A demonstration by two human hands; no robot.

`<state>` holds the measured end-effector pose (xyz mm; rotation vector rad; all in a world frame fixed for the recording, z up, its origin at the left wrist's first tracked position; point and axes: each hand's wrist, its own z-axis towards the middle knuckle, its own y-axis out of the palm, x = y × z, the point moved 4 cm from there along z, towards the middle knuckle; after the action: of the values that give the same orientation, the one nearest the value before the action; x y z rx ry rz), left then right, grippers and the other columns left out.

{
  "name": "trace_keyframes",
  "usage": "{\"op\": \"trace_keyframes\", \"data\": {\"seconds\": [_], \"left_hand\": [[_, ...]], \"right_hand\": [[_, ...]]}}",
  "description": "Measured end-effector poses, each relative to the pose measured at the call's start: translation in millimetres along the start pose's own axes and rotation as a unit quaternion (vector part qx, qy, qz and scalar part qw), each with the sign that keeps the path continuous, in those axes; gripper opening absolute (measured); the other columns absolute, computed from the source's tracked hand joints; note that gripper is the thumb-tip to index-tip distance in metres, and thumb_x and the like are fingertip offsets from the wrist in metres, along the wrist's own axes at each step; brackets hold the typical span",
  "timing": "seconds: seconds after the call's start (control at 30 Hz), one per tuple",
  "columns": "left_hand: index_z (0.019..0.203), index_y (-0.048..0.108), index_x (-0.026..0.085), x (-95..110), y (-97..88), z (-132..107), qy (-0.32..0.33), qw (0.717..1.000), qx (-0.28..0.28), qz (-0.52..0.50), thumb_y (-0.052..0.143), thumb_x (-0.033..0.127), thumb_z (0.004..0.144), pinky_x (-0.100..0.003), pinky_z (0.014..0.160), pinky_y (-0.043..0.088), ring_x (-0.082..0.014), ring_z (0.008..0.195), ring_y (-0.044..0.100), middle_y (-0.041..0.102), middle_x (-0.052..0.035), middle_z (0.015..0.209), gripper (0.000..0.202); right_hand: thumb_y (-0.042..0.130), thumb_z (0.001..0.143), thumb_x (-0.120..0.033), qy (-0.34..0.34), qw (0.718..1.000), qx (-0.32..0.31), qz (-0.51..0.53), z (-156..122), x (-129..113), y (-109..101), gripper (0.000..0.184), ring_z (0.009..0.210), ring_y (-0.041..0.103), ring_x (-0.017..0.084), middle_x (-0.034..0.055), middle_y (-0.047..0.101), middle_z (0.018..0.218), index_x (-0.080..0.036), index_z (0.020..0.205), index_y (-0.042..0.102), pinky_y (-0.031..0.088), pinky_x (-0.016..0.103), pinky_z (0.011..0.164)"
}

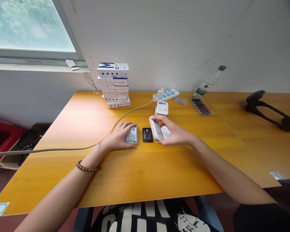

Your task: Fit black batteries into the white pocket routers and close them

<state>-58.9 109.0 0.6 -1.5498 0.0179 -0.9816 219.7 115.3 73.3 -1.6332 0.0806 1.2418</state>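
Observation:
My left hand (pixel 119 136) rests on the wooden table (pixel 159 167), fingers curled round a small white device (pixel 131 135) lying with its labelled inside facing up. A black battery (pixel 147 134) marked 3000 lies flat just right of it. My right hand (pixel 176 132) grips a white cover-like piece (pixel 156 128), tilted on edge just above the table, right of the battery. A beaded bracelet (pixel 86 167) is on my left wrist.
A stack of white and blue boxes (pixel 114 85) stands at the back by the wall. Behind my hands lie another white device (pixel 162 108), a power strip (pixel 166 94) with a white cable (pixel 62 149), a plastic bottle (pixel 209 82), and black headphones (pixel 268 109) at right.

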Motion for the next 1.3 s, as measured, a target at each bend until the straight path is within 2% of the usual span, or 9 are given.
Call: {"op": "trace_keyframes", "data": {"seconds": [0.17,0.27,0.33,0.5,0.67,0.83,0.97,1.13,1.3], "left_hand": [[0.164,0.041,0.031,10.8,-6.7,-3.6,-0.001,0.999,0.048,0.016,0.092,0.061,0.075,-0.070,0.130,0.031,-0.0477,0.159,0.032,0.040,-0.0169,0.168,0.106],[0.166,0.034,0.034,37.0,-5.1,-7.2,0.042,0.993,0.095,-0.048,0.089,0.067,0.078,-0.069,0.131,0.030,-0.0472,0.164,0.025,0.028,-0.0164,0.177,0.109],[0.168,0.031,0.034,55.4,4.4,-8.9,0.062,0.986,0.084,-0.126,0.086,0.070,0.081,-0.065,0.128,0.039,-0.0459,0.165,0.027,0.023,-0.0167,0.180,0.109],[0.159,0.041,0.032,77.2,20.8,-10.9,0.088,0.954,0.120,-0.261,0.082,0.061,0.090,-0.058,0.124,0.049,-0.0387,0.160,0.041,0.044,-0.0166,0.170,0.086],[0.149,0.048,0.031,73.3,21.1,-11.4,0.068,0.935,0.117,-0.329,0.080,0.063,0.090,-0.058,0.127,0.047,-0.0367,0.158,0.046,0.043,-0.0157,0.169,0.074],[0.146,0.054,0.029,69.8,22.6,-15.2,0.041,0.939,0.149,-0.308,0.085,0.059,0.082,-0.058,0.119,0.056,-0.0404,0.159,0.041,0.039,-0.0170,0.167,0.077],[0.141,0.059,0.028,71.3,20.5,-17.2,0.067,0.951,0.196,-0.229,0.089,0.045,0.080,-0.055,0.106,0.064,-0.0413,0.153,0.048,0.044,-0.0172,0.162,0.070],[0.139,0.062,0.024,78.0,15.6,-18.9,0.140,0.951,0.252,-0.113,0.091,0.039,0.075,-0.059,0.107,0.061,-0.0404,0.142,0.059,0.052,-0.0192,0.153,0.072],[0.138,0.062,0.022,82.6,16.3,-18.7,0.144,0.951,0.267,-0.066,0.089,0.036,0.073,-0.057,0.105,0.062,-0.0402,0.138,0.063,0.053,-0.0216,0.152,0.071]], "right_hand": [[0.085,0.075,-0.029,0.010,0.994,0.051,0.099,-13.1,15.1,35.1,0.081,0.153,0.048,0.034,0.0151,0.036,0.171,-0.033,0.141,0.037,0.048,0.054,0.120],[0.087,0.076,-0.033,0.001,0.983,0.061,0.171,-14.5,13.9,46.5,0.067,0.155,0.047,0.033,0.0148,0.033,0.172,-0.033,0.123,0.039,0.048,0.054,0.121],[0.090,0.076,-0.036,-0.006,0.979,0.057,0.197,-15.9,7.4,52.8,0.066,0.154,0.049,0.033,0.0151,0.032,0.173,-0.032,0.119,0.040,0.049,0.056,0.121],[0.092,0.080,-0.036,-0.048,0.972,0.054,0.223,-20.7,-10.0,63.1,0.066,0.155,0.049,0.034,0.0167,0.028,0.178,-0.031,0.123,0.042,0.049,0.057,0.122],[0.091,0.085,-0.037,-0.045,0.960,0.037,0.274,-21.1,-8.9,71.4,0.062,0.158,0.047,0.033,0.0159,0.023,0.182,-0.031,0.127,0.046,0.050,0.057,0.123],[0.083,0.093,-0.035,-0.057,0.957,0.025,0.284,-25.5,-12.5,74.8,0.065,0.157,0.048,0.034,0.0119,0.023,0.183,-0.034,0.147,0.048,0.051,0.056,0.124],[0.074,0.095,-0.024,-0.070,0.967,0.053,0.237,-31.5,-17.8,77.9,0.087,0.154,0.052,0.034,0.0103,0.035,0.178,-0.036,0.170,0.032,0.054,0.054,0.121],[0.067,0.089,-0.012,-0.123,0.972,0.109,0.171,-34.5,-18.8,84.8,0.098,0.144,0.064,0.034,0.0101,0.038,0.177,-0.033,0.175,0.025,0.062,0.050,0.113],[0.065,0.084,-0.005,-0.139,0.972,0.144,0.124,-36.2,-19.1,88.1,0.102,0.141,0.066,0.034,0.0114,0.044,0.174,-0.030,0.175,0.026,0.066,0.046,0.108]]}}
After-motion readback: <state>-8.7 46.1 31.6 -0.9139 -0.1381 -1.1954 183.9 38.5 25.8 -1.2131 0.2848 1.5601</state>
